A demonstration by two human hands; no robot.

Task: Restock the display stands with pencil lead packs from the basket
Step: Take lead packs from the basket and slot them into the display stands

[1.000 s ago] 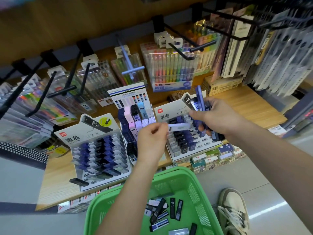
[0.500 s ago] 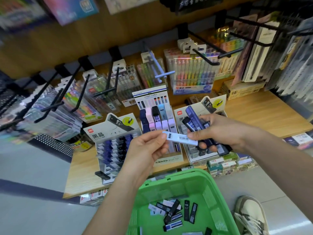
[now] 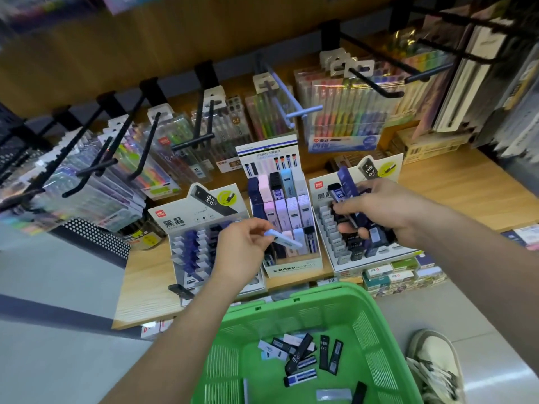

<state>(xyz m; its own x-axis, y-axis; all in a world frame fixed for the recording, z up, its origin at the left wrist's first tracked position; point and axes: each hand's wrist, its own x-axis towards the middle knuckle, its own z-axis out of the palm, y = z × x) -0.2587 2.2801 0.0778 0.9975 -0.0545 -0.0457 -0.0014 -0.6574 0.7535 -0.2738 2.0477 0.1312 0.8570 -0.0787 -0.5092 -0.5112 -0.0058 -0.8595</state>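
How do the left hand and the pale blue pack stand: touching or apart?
Touching: the head view shows the left hand pinching the pale blue pack.

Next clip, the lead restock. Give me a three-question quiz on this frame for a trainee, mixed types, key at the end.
1. True or false: the left hand holds nothing.
2. The right hand grips: A) one pen B) several dark packs C) a price tag.
3. Fill in: loose packs lie in the green ____.
Key: 1 false, it pinches a pale pack; 2 B; 3 basket.
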